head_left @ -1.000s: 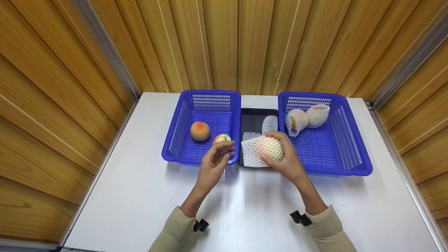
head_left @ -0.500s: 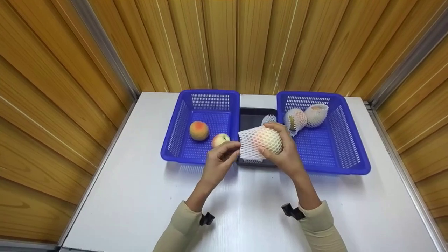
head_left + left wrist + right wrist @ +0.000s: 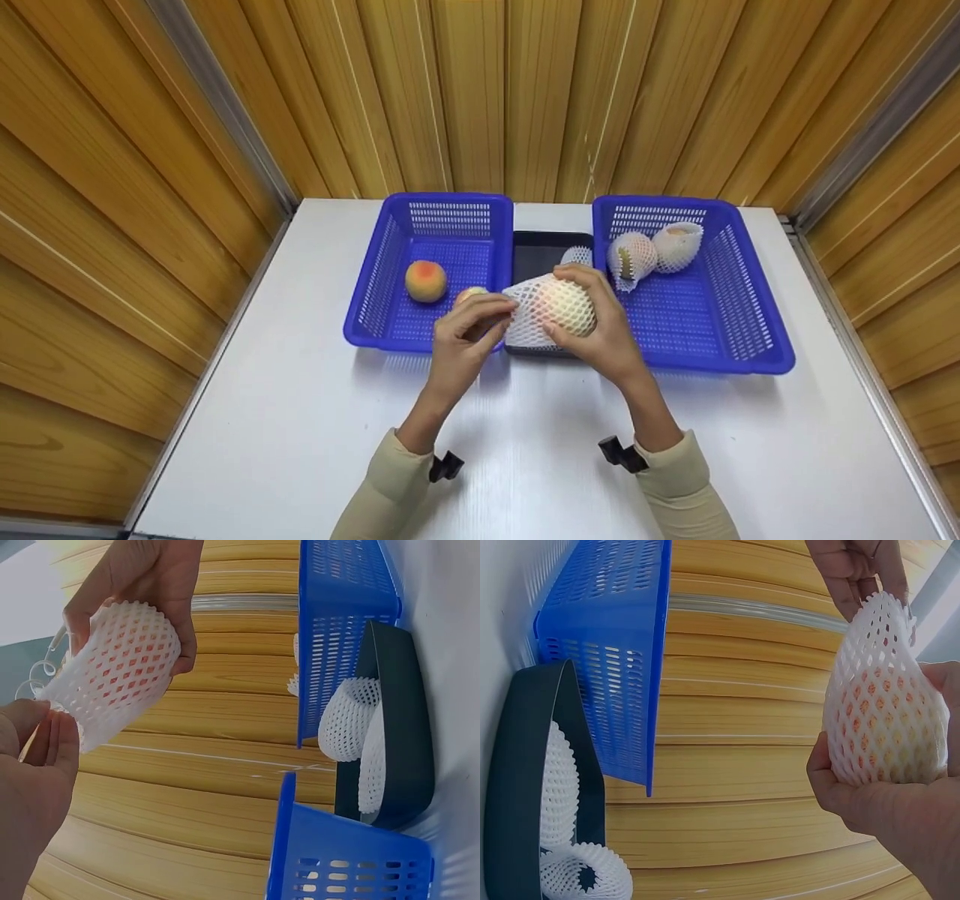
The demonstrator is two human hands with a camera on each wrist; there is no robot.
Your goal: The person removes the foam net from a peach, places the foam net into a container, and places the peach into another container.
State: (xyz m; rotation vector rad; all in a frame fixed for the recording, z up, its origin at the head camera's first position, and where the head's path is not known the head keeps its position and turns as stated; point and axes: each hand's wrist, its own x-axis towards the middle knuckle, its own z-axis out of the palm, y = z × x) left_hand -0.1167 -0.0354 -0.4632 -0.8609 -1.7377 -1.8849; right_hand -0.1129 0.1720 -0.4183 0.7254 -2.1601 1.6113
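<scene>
Coming across from just beside the left basket [image 3: 390, 344] a second ago, the left hand [image 3: 456, 352] is now meeting the foam net [image 3: 526, 319], while the right hand [image 3: 606, 341] is bringing its load slightly closer to it. Left fingers [image 3: 66, 736] are closing together with the thumb, pinching the net's loose end. Right fingers [image 3: 576, 273] are clamping on the peach [image 3: 568, 307] through the net, curling over its far side while the thumb is pressing the near side. So the peach is sitting within the right grasp, with the net's slack part stretching from it to the left fingertips. Both hands are holding it above the black tray [image 3: 540, 255], where more nets [image 3: 349, 720] are lying. One bare peach [image 3: 426, 281] is resting in the left basket; another [image 3: 471, 294] is showing partly behind the left hand. Two netted fruits [image 3: 633, 256] are lying side by side in the right basket [image 3: 686, 322]. Both baskets and the tray are standing on the white bench [image 3: 517, 450].
</scene>
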